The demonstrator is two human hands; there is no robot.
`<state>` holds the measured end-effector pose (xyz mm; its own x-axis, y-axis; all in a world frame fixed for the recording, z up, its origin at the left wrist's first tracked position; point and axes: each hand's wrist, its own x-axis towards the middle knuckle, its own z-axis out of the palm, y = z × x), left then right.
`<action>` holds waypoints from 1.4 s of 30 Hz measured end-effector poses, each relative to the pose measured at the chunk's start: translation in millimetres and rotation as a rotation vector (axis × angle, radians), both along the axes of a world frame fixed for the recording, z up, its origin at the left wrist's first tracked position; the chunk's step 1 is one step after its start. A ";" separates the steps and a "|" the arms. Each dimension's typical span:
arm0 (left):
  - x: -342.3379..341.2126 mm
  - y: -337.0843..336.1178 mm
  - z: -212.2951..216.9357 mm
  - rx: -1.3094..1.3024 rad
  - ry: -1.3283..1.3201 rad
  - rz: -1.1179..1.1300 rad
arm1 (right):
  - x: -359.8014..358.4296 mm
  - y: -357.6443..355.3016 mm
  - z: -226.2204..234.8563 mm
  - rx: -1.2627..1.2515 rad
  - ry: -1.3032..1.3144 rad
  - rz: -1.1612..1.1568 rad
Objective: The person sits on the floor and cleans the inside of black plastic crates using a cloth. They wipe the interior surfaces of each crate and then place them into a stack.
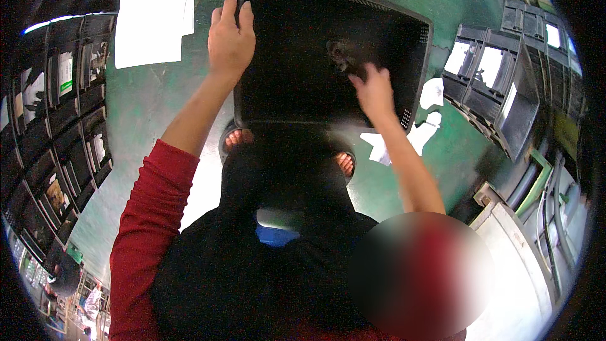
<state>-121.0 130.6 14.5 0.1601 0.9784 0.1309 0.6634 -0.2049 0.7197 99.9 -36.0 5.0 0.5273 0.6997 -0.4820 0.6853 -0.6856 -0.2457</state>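
Note:
A large black plastic crate with slotted walls lies on the green floor in front of my feet. My left hand is closed over its left rim near the far corner. Inside the crate, toward its right half, lies a small dark grey piece whose kind I cannot make out. My right hand reaches in over the near right side, thumb and fingers apart and slightly blurred, just beside that piece. Much of the crate's inside is too dark to read.
White sheets lie on the floor at the far left, torn white scraps right of the crate. Stacked black crates stand at the right, above a white cabinet. Shelves of dark bins line the left.

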 end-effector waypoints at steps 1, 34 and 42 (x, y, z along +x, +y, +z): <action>-0.4 -0.3 0.2 0.011 0.003 -0.003 | -13.9 15.2 -13.4 0.096 0.012 0.125; 7.9 -2.5 19.3 -0.130 0.108 0.079 | 7.2 -22.7 26.0 -0.523 0.155 0.466; 7.5 0.7 26.7 -0.116 0.127 0.012 | -163.3 54.7 -6.0 -0.066 0.560 0.541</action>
